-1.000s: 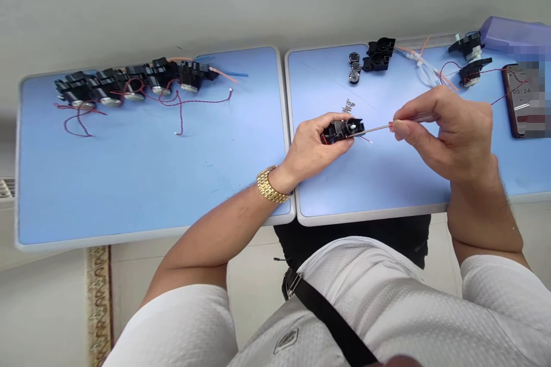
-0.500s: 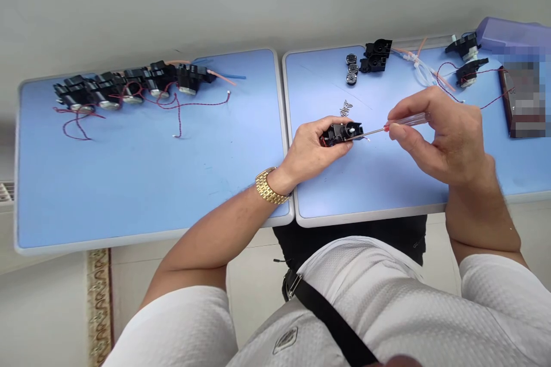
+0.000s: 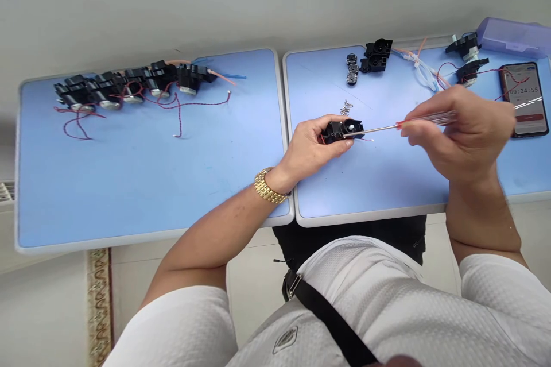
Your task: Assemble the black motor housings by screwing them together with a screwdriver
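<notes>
Left hand [image 3: 312, 146] curled around black plastic housing [image 3: 343, 132], red wire [image 3: 322, 139] trailing; right hand [image 3: 462, 137] pinching screwdriver [image 3: 413, 121], tip touching housing.

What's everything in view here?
tables: two, blue, side by side
housings: several, black, both tables
wires: several, red, both tables
discs: three, silver, right table
small screws: a cluster, grey, right table
tubing: one bundle, clear, right table
phone: one, black, right table
plastic box: one, lilac, right table
screwdriver: one, red-tipped, right hand
held housing: one, black, left hand
watch: one, gold, left wrist
shirt: one, white, on the person
hands: two, bare, over right table
</notes>
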The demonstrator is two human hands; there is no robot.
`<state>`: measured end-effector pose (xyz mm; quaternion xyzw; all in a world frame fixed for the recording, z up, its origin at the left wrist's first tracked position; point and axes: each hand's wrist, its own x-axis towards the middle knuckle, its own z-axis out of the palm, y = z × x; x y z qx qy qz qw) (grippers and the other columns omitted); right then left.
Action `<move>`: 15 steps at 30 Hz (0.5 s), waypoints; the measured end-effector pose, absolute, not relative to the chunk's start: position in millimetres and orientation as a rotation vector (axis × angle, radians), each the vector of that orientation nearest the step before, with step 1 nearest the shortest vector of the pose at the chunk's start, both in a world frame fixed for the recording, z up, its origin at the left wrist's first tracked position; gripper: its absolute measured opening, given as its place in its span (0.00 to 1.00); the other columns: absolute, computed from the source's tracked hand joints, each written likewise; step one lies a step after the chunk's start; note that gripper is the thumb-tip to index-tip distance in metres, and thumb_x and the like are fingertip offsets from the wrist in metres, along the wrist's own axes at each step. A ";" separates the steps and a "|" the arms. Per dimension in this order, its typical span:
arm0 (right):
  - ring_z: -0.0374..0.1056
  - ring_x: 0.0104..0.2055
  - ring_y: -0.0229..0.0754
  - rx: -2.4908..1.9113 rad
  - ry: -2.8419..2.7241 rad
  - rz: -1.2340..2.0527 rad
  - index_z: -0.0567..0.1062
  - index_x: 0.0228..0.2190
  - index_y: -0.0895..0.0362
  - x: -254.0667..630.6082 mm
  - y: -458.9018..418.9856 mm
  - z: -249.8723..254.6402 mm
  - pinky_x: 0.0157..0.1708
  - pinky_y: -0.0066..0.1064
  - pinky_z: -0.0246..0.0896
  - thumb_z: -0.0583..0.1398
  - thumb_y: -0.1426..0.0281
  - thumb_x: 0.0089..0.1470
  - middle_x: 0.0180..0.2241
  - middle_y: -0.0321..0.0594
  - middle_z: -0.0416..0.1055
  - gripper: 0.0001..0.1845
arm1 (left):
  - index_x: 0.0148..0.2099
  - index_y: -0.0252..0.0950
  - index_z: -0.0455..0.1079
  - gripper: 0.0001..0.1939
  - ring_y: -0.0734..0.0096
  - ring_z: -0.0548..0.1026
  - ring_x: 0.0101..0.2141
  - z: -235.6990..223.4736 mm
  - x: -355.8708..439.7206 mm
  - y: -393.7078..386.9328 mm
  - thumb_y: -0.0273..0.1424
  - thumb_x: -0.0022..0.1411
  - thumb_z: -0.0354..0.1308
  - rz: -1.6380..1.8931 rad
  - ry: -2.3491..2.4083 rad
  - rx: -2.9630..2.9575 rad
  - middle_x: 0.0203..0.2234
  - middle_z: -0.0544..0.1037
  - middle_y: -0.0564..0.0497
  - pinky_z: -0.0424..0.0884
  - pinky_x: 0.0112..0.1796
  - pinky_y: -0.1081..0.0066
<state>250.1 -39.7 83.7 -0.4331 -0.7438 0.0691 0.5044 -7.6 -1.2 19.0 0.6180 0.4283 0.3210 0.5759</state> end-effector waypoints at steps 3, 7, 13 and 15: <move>0.74 0.23 0.45 -1.093 -1.592 0.175 0.83 0.36 0.42 249.1 -42.4 84.6 0.22 0.43 0.65 0.69 0.52 0.71 0.25 0.31 0.80 0.12 | 0.52 0.39 0.85 0.24 0.70 0.78 0.27 20.6 -8.2 0.2 0.45 0.58 0.80 0.739 0.946 1.333 0.30 0.82 0.52 0.74 0.29 0.69; 0.80 0.29 0.49 -1.146 -1.581 0.139 0.83 0.42 0.40 249.7 -40.4 81.5 0.26 0.45 0.71 0.65 0.55 0.75 0.28 0.34 0.81 0.07 | 0.52 0.39 0.85 0.25 0.71 0.77 0.25 25.3 -9.3 0.0 0.46 0.57 0.82 0.736 0.895 1.261 0.30 0.82 0.51 0.70 0.24 0.71; 0.85 0.38 0.47 -1.221 -1.737 0.103 0.82 0.47 0.41 253.2 -29.2 71.2 0.38 0.44 0.82 0.67 0.60 0.72 0.42 0.34 0.88 0.04 | 0.56 0.39 0.87 0.23 0.65 0.85 0.38 31.2 -9.0 -7.1 0.37 0.60 0.80 0.495 0.629 1.460 0.43 0.89 0.46 0.82 0.39 0.69; 0.85 0.39 0.47 -1.257 -1.807 0.094 0.82 0.47 0.41 254.0 -26.2 67.1 0.40 0.44 0.83 0.66 0.59 0.73 0.43 0.34 0.88 0.05 | 0.58 0.40 0.87 0.22 0.63 0.87 0.42 29.7 -7.6 -8.9 0.37 0.62 0.79 0.426 0.540 1.500 0.47 0.90 0.44 0.83 0.44 0.68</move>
